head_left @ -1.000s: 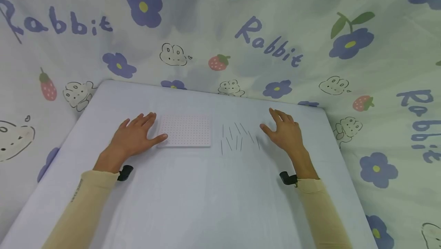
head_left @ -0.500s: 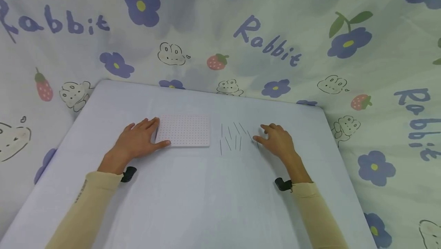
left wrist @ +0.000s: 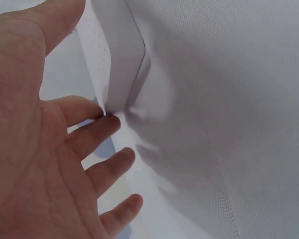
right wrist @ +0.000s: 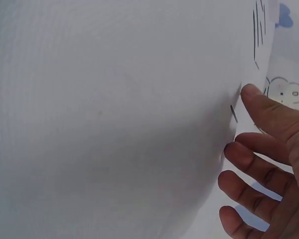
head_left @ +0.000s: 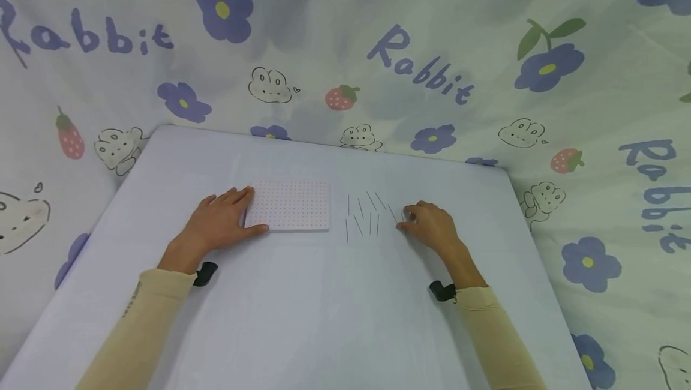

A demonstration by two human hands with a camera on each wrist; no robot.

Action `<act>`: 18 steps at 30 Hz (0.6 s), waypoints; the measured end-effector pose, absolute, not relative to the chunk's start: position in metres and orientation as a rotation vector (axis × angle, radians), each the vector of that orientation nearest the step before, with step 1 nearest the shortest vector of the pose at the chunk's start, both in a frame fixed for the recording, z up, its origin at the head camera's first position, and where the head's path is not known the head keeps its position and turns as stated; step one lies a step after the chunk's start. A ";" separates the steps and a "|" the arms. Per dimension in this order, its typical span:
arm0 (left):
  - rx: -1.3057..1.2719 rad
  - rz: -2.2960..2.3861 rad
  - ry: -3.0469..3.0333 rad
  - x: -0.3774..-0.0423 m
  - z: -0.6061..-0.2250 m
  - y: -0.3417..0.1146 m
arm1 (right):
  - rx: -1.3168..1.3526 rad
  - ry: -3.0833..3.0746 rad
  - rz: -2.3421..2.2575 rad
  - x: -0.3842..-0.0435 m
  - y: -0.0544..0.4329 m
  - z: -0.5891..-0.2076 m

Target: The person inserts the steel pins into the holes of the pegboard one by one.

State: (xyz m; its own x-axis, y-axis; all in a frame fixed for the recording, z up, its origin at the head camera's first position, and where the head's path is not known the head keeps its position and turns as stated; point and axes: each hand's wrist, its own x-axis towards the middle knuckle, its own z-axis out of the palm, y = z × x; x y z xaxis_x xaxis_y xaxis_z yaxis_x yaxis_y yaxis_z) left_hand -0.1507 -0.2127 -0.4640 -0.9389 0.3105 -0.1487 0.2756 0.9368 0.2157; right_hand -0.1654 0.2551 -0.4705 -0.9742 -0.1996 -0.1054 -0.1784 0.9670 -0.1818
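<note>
A white board with a grid of small holes [head_left: 288,205] lies flat on the table, left of the middle. My left hand [head_left: 218,222] rests at its left side, the thumb at the near left corner and the fingers along the left edge. In the left wrist view the fingertips are right at the corner of the board [left wrist: 124,55]. Several thin dark needle-like rods [head_left: 370,223] lie to the right of the board. My right hand [head_left: 432,225] is at the rightmost rod [right wrist: 233,113], which lies between its spread thumb and forefinger.
The table [head_left: 324,306] has a white cover. Behind it and along both sides hangs a fabric sheet [head_left: 313,36] printed with flowers, rabbits and lettering. A small black wrist device [head_left: 442,290] sits by each cuff.
My right hand has come down and left to the rightmost rod, its thumb and fingers drawing closer together. My left hand has shifted slightly right and nearer, onto the board's left edge.
</note>
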 end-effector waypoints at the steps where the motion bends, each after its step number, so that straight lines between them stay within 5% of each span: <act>1: 0.446 0.286 2.911 -0.151 -0.464 -0.213 | -0.292 2.989 -0.260 -0.165 0.255 -0.471; 18: 0.447 0.270 2.907 -0.151 -0.465 -0.213 | -0.282 3.010 -0.292 -0.163 0.255 -0.472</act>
